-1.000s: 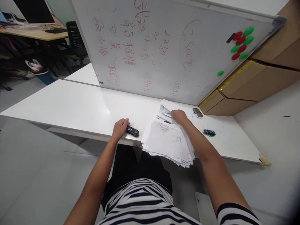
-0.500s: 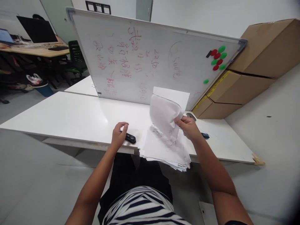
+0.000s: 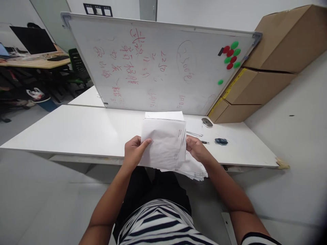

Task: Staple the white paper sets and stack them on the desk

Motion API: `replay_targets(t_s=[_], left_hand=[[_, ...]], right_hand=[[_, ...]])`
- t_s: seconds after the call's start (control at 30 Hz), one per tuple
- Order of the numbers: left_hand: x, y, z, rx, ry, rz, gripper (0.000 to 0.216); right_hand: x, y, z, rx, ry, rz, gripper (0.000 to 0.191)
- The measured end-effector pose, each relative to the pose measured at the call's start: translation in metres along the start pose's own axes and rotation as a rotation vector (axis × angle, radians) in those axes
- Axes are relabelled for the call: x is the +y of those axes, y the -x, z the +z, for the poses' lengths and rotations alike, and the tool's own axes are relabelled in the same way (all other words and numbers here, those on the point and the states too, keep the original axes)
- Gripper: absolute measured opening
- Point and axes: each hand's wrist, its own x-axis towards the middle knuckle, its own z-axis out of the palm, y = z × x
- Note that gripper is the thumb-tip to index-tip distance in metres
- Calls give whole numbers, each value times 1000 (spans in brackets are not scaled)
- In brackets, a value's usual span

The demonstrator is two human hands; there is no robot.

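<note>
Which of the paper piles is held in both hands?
The upper pile, left hand at one side, right hand opposite; the lower pile is partly hidden beneath it.

From here I see flat white paper sheets [image 3: 163, 144], dark print specking one side, and a fanned white paper stack [image 3: 193, 167]. The long white tabletop [image 3: 89, 127] nearly matches them. Across the rectangular white board [image 3: 163, 92] runs red handwriting [image 3: 131, 64]; round red magnets [image 3: 230, 52] mingle with round green magnets [image 3: 234, 45]. The brown cardboard boxes [image 3: 281, 44] show a yellow tape strip [image 3: 233, 83]. There's a dark blue crumpled bundle [image 3: 221, 141], black cloth trousers [image 3: 166, 190], and a fabric shirt [image 3: 160, 221] striped navy and white.
</note>
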Motion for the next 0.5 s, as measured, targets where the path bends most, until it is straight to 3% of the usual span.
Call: replay_targets(t_s=[0.17, 0.27, 0.37, 0.5], left_hand=[[-7, 1, 2, -48, -80, 42, 41], [-14, -3, 5, -59, -106, 72, 42], [-15, -21, 6, 17, -146, 101, 44], [4, -71, 21, 174, -226, 246, 47]], right_hand=[[4, -1, 10, 75, 12, -8, 36], [5, 4, 5, 219, 127, -38, 36], [4, 25, -16, 560, 408, -133, 36], [3, 86, -54, 1111, 831, -197, 33]])
